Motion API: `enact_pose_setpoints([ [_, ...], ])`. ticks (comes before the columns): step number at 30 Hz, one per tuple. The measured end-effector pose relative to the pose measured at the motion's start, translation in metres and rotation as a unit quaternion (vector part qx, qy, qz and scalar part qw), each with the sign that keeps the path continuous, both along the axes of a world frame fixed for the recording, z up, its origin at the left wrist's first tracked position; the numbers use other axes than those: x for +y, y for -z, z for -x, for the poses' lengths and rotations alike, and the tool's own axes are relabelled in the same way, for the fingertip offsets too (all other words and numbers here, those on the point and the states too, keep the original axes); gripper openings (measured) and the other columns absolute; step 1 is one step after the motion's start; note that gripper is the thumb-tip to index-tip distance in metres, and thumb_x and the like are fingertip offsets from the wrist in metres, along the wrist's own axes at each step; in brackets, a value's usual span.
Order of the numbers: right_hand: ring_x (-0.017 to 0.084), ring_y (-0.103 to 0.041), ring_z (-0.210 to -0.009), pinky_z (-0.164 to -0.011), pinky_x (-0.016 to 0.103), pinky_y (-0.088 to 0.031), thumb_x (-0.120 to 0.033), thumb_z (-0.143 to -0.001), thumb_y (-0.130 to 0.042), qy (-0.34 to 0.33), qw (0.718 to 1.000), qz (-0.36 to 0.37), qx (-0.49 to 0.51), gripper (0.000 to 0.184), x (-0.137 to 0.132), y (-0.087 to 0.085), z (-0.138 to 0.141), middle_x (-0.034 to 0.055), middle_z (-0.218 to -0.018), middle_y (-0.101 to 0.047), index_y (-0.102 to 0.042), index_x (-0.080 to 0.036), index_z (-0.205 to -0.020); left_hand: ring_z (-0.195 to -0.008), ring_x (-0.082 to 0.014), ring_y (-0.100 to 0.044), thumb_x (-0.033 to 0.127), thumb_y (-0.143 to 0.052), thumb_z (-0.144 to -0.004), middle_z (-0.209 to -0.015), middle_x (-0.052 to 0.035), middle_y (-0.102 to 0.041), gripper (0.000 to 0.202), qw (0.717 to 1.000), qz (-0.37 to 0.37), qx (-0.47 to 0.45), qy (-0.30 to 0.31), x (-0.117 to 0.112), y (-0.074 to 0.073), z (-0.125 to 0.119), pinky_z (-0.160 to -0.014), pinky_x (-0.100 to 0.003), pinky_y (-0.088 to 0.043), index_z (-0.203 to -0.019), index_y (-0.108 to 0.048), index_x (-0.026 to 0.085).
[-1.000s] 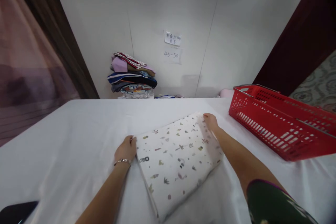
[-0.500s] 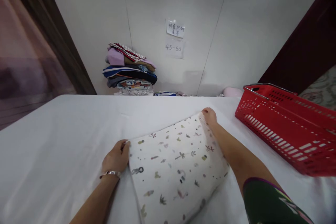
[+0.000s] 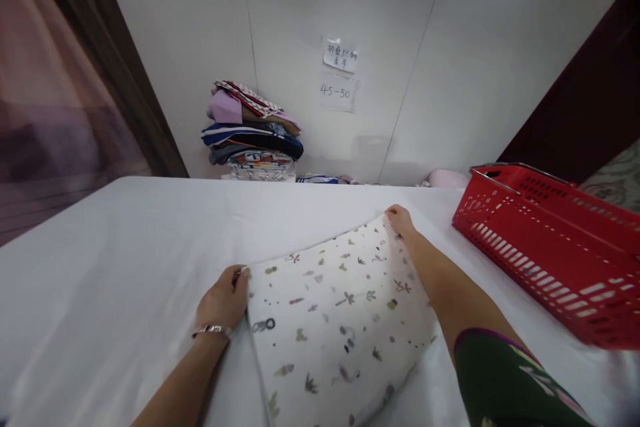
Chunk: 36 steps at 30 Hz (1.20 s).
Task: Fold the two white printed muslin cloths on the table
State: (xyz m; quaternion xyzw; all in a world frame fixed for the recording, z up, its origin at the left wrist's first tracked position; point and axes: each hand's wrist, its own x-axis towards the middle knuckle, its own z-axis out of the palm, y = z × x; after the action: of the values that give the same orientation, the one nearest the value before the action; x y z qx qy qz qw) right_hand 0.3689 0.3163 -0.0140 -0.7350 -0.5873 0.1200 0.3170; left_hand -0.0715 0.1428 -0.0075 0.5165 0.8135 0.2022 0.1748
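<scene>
A white cloth (image 3: 330,320) printed with small plants, palm trees and animals lies folded into a rough rectangle in front of me. My left hand (image 3: 223,298), with a bracelet at the wrist, pinches its far left corner between thumb and fingers. At the far right corner, my right hand (image 3: 400,219) grips the fabric in the same way. The far edge runs taut between both hands, while the near edge slants out of the bottom of the view. My right forearm covers part of the cloth's right side.
The cloth rests on a table with a white cover (image 3: 125,267). A red plastic basket (image 3: 555,253) stands at the right. Behind the table rises a stack of folded fabrics (image 3: 255,133) against the wall, where paper signs (image 3: 339,92) hang. A curtain (image 3: 70,80) borders the left.
Both hands keep hold of the same corners, and the cloth has barely moved. The whole view has shifted slightly, with the basket now a little farther right.
</scene>
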Motion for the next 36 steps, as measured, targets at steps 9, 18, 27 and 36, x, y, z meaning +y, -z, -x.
enact_pose_setpoints([
  [9,0.014,-0.058,-0.073,-0.067,0.022,-0.042,-0.022,-0.071,-0.051,-0.015,1.000,0.002,-0.002,0.015,-0.002,0.001,0.001,0.0008,-0.074,-0.066,-0.064,-0.017,-0.074,-0.085,-0.0242,-0.063,0.045,-0.037,-0.085,-0.095,-0.0042,-0.069,0.035,1.000,0.001,-0.003,0.001,-0.001,-0.001,0.000,-0.067,-0.030,-0.045,-0.106,-0.058,0.027],
  [18,0.015,-0.059,-0.079,-0.067,0.023,-0.040,-0.022,-0.075,-0.052,0.026,0.997,0.035,-0.070,0.016,-0.006,-0.007,0.005,0.0023,-0.084,-0.068,-0.067,-0.020,-0.080,-0.088,-0.0248,-0.062,0.045,-0.037,-0.085,-0.096,-0.0042,-0.068,0.035,1.000,0.013,0.001,-0.001,-0.001,-0.003,-0.002,-0.069,-0.030,-0.045,-0.108,-0.057,0.027],
  [27,0.022,-0.059,-0.092,-0.074,0.030,-0.042,-0.021,-0.082,-0.047,0.049,0.983,0.080,-0.158,0.027,-0.005,-0.009,0.019,0.0100,-0.099,-0.067,-0.063,-0.018,-0.104,-0.085,-0.0241,-0.062,0.046,-0.036,-0.085,-0.094,-0.0040,-0.068,0.035,1.000,0.002,-0.005,0.006,-0.001,-0.001,0.000,-0.067,-0.029,-0.044,-0.106,-0.057,0.028],
  [36,0.021,-0.027,-0.132,-0.107,0.038,-0.017,-0.030,-0.091,-0.034,-0.079,0.966,0.012,-0.246,0.043,-0.035,-0.015,0.048,0.0091,-0.141,-0.039,-0.045,-0.015,-0.130,-0.084,-0.0242,-0.062,0.047,-0.036,-0.084,-0.094,-0.0047,-0.068,0.037,1.000,0.001,-0.009,0.006,0.000,0.000,-0.001,-0.067,-0.030,-0.044,-0.106,-0.057,0.027],
])
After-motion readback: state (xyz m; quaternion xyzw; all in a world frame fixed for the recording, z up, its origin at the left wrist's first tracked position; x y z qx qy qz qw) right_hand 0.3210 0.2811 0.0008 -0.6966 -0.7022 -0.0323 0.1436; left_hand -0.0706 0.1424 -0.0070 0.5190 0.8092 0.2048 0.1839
